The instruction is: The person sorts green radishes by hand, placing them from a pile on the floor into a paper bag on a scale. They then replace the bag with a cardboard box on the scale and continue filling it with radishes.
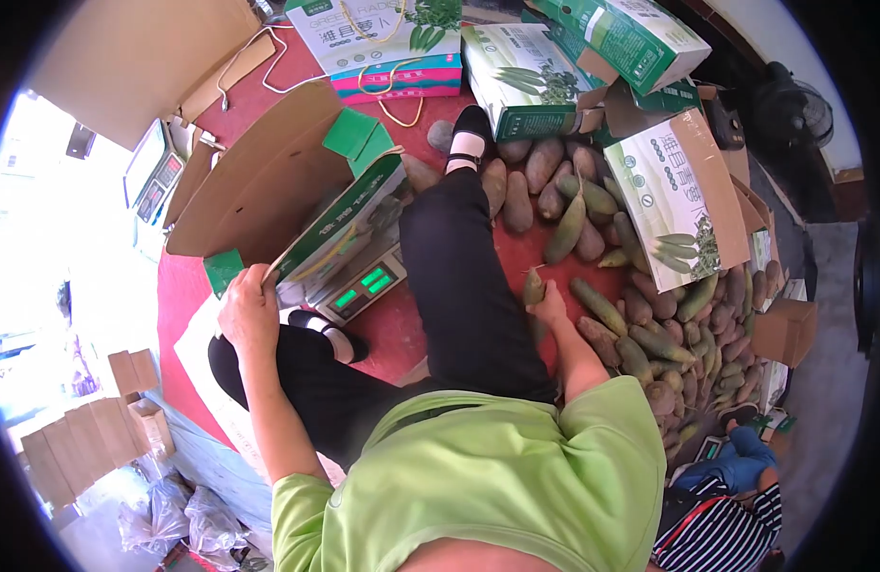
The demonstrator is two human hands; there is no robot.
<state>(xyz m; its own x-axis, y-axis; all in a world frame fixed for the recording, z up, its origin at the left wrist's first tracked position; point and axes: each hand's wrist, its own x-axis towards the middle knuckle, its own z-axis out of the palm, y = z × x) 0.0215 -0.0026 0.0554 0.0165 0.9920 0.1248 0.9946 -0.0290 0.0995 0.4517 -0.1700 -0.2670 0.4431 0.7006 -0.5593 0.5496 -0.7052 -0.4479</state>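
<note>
Only the head view to go on here, looking down past a green shirt at the person's own two hands. The left hand (pixel 249 313) has its grip closed on the near rim of an open cardboard box (pixel 343 221), thumb and fingers pinching the edge. The box looks tipped a bit, with its opening facing up and toward the left. A scale (pixel 368 289) with lit green digits sticks out just by its printed side. I'd guess the box is sitting on it, but I can't see the platform, and the numbers are too small to read.

The right hand (pixel 552 307) is down on the other side of the leg, its grip closed around a green radish (pixel 533 287). The tip pokes out past the fingers, and the rest is mostly hidden. Loads more radishes (pixel 650 343) are heaped to the right on the red floor covering (pixel 526 250), with a printed box (pixel 683 202) leaning over part of the pile.

So I'd call the step in hand: box steadied, one radish held near the pile. Any move with it would call for a full wrap around that smooth body, clearing the knee, and a light left hold so the box doesn't shift.
</note>
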